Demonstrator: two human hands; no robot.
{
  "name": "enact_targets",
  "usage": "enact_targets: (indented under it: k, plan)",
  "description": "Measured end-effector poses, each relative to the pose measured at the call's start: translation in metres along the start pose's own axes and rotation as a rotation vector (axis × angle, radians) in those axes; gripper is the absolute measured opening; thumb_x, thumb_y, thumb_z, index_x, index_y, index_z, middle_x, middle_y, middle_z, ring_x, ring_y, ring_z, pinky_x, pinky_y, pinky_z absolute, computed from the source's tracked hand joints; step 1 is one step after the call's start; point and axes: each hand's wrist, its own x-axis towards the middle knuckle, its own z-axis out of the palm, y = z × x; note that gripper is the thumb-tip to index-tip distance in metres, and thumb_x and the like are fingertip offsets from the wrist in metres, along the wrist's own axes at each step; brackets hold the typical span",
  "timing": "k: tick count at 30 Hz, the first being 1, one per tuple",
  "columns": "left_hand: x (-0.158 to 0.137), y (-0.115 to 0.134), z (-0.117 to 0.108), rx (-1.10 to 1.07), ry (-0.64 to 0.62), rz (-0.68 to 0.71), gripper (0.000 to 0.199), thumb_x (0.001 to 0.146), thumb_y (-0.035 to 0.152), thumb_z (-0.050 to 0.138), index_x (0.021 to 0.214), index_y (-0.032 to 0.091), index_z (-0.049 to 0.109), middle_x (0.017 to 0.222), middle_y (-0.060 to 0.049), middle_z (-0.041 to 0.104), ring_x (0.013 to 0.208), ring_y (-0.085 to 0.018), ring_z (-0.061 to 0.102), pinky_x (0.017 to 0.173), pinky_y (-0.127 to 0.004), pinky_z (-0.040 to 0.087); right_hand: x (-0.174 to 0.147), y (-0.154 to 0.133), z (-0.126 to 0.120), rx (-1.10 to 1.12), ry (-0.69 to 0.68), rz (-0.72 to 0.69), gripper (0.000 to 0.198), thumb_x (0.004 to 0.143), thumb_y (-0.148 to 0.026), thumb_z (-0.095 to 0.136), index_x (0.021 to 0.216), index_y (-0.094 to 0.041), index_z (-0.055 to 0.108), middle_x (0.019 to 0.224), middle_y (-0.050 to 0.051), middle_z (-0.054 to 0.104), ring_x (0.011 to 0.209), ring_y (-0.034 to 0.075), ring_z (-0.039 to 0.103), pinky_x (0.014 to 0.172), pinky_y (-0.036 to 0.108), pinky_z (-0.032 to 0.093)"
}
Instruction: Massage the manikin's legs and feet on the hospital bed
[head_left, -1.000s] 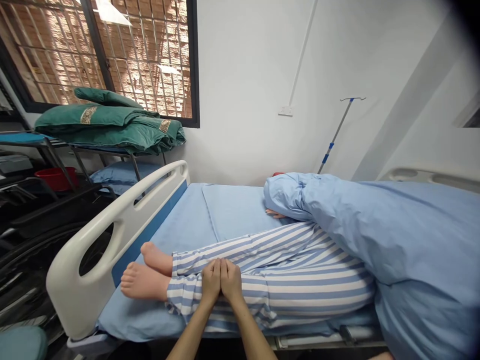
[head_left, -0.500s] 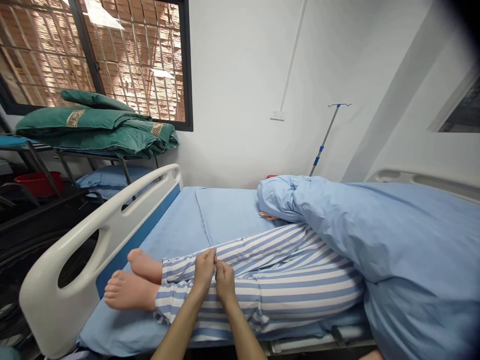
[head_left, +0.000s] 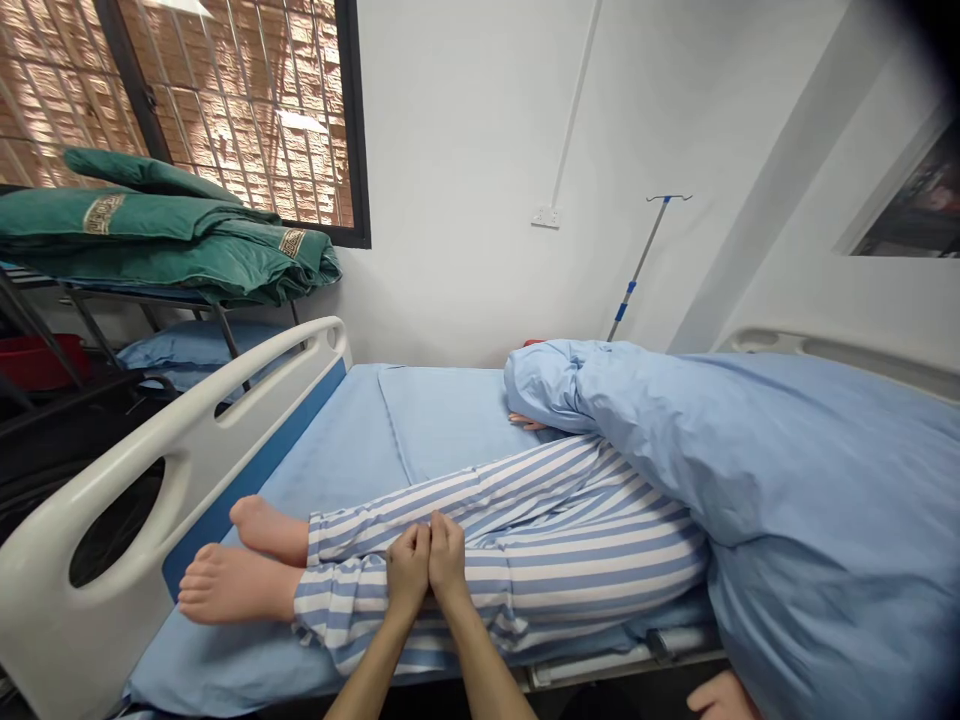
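Observation:
A figure with smooth, manikin-like feet (head_left: 240,585) lies on the bed in blue-and-white striped trousers (head_left: 592,560). My left hand (head_left: 409,568) and my right hand (head_left: 448,558) rest side by side over the nearer lower leg, touching each other. Both are closed, with fingers curled downward and fingertips hidden, so whether they pinch the cloth cannot be made out. A light blue quilt (head_left: 787,480) covers the upper body, bunched near the hips. One hand of the figure (head_left: 529,421) peeks out from the quilt's far edge.
At the left stands the bed's cream footboard (head_left: 176,440). Another hand (head_left: 724,695) shows below the quilt at the near edge. Folded green bedding (head_left: 187,240) lies on a rack by the barred window. An IV pole (head_left: 637,270) rises behind the bed.
My view has shifted slightly, moving the scene left and up. My hands have come down from between the legs onto the nearer leg and drawn closer together.

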Motion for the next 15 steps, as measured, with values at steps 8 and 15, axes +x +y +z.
enact_targets:
  k: [8,15]
  plan:
    - [0.003,0.000,-0.002,-0.094,-0.065,0.002,0.034,0.073,0.036,0.036,0.053,0.015,0.052,0.053,-0.002,0.055,0.052,-0.012,0.045,0.053,-0.022,0.034,0.001,-0.026,-0.011,-0.191,-0.077,-0.159,0.036,0.079,-0.032,0.031,0.048,-0.017,0.040,0.043,-0.003,0.040,0.043,0.009,0.036,0.044,0.021,0.024]
    - [0.003,-0.002,-0.001,-0.146,-0.074,0.010,0.032,0.072,0.035,0.037,0.055,0.014,0.054,0.055,-0.002,0.055,0.052,-0.011,0.044,0.053,-0.022,0.034,-0.003,-0.012,-0.010,-0.222,-0.090,-0.128,0.035,0.079,-0.030,0.030,0.050,-0.017,0.045,0.047,0.000,0.047,0.045,0.010,0.041,0.045,0.021,0.026]
